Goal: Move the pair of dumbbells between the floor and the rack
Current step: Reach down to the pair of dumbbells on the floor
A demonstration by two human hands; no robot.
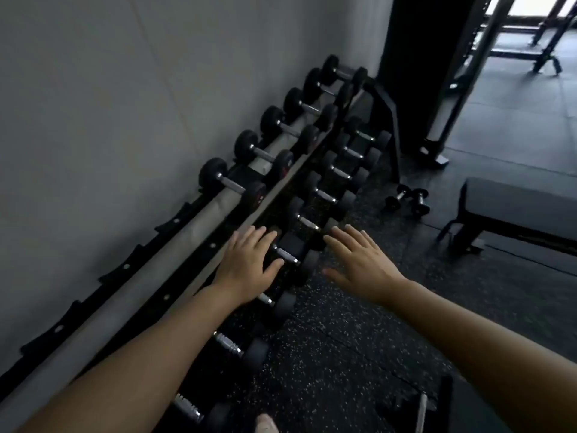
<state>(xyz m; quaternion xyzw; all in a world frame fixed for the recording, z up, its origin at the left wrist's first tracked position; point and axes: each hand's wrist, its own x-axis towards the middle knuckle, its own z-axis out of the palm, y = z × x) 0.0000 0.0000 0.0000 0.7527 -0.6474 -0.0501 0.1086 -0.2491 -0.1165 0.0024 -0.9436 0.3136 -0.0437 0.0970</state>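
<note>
A long two-tier dumbbell rack (218, 204) runs along the grey wall. Several black dumbbells with steel handles sit on its upper tier, and more fill the lower row near the floor. My left hand (249, 267) hovers with fingers spread over a lower-row dumbbell (293, 254), and holds nothing. My right hand (359, 260) is stretched out flat with fingers apart, just right of that dumbbell, over the floor. A small pair of dumbbells (407, 198) lies on the floor past the rack's far end.
A black padded bench (515, 207) stands on the right. A dark pillar and a metal machine frame (443, 126) rise beyond the rack. The speckled rubber floor (359, 339) lies under my arms. Another bar-like piece (421, 410) sits at the bottom right.
</note>
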